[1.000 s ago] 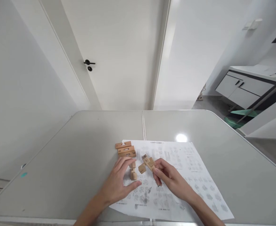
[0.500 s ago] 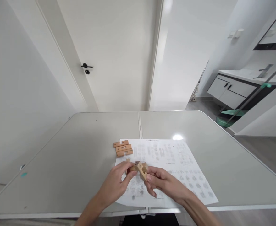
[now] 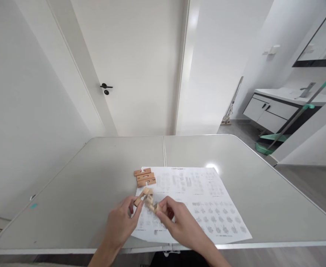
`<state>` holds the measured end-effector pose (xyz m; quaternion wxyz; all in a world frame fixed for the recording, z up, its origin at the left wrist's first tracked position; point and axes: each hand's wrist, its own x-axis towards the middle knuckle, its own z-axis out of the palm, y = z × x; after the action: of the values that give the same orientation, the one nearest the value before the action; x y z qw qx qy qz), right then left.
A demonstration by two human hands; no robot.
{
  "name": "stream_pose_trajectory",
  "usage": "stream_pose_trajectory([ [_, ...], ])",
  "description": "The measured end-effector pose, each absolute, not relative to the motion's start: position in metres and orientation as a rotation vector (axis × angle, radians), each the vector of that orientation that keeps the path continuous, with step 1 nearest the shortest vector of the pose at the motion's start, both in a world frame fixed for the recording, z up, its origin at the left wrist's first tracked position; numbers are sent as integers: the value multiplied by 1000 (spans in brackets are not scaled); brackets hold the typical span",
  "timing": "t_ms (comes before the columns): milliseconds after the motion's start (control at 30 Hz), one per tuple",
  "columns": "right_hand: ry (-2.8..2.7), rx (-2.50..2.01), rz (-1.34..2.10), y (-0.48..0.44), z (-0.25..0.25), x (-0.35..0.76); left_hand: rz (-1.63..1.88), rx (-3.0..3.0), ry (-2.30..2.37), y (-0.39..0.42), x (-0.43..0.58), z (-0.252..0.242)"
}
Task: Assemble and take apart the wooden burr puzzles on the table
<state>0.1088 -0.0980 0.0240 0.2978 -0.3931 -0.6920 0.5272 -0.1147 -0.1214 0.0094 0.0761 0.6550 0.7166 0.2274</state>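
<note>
Above the lower left part of a printed paper sheet (image 3: 185, 185), my left hand (image 3: 121, 222) pinches a light wooden piece (image 3: 137, 201) between thumb and fingers. My right hand (image 3: 179, 222) grips another notched wooden piece (image 3: 153, 207) from the right. Between the hands the pieces meet or overlap and look blurred, so I cannot tell if they interlock. Just beyond, three darker wooden notched pieces (image 3: 145, 177) lie side by side at the sheet's upper left corner.
The sheet lies on a grey table (image 3: 68, 193) with a pale rim and a centre seam. Behind stands a white door (image 3: 135, 66) with a black handle. At the right are a sink cabinet (image 3: 271, 111), a mop (image 3: 232, 102) and a green dustpan (image 3: 263, 148).
Both hands and the wooden pieces have moved left. The held pieces have turned and look farther apart. The camera view has shifted slightly.
</note>
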Motion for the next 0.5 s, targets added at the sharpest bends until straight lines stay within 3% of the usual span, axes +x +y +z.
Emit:
stream_pose_trajectory([
  [267, -2091, -1678, 760, -70, -20, 84, 344, 1985, 2328, -117, -114, -5],
  [500, -2216, -1634, 697, -75, -17, 65, 322, 1997, 2088, -114, -124, -6],
])
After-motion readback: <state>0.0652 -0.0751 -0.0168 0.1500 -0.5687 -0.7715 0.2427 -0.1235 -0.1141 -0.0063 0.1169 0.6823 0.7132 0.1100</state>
